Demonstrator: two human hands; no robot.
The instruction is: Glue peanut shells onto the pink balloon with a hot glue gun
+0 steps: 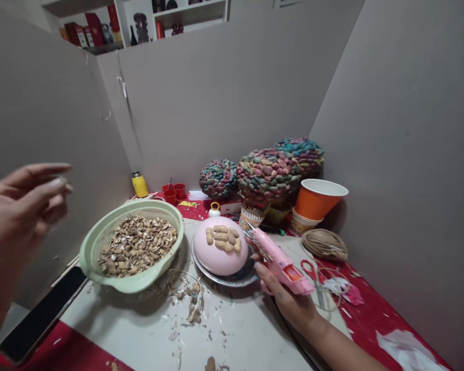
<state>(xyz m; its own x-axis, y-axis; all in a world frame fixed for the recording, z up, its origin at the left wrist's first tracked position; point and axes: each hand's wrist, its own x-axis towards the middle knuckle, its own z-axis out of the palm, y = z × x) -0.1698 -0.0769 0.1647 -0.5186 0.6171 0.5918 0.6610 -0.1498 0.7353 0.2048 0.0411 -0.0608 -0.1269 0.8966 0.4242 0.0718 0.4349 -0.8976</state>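
Note:
My right hand (282, 293) is wrapped round a pink glue gun (280, 257), its metal tip pointing up and left. Just left of that tip, a pink balloon (216, 257) rests in a metal bowl (228, 281). Several whole peanuts (222, 238) lie grouped on top of the balloon. Raised at the far left, apart from everything, is my left hand (31, 206); its thumb meets the curled fingers, and anything between them is too blurred to make out. A green colander (158, 208) of peanut shells (139, 245) stands between my left hand and the balloon.
Colourful peanut-covered balls (268, 172) stand at the back, beside an orange paper bucket (319, 201). A coil of cord (325, 244) and red-handled scissors (311, 268) lie at right. Small red cups (174, 191) and a yellow bottle (139, 184) sit behind the colander. A dark phone-like slab (42, 312) lies at left.

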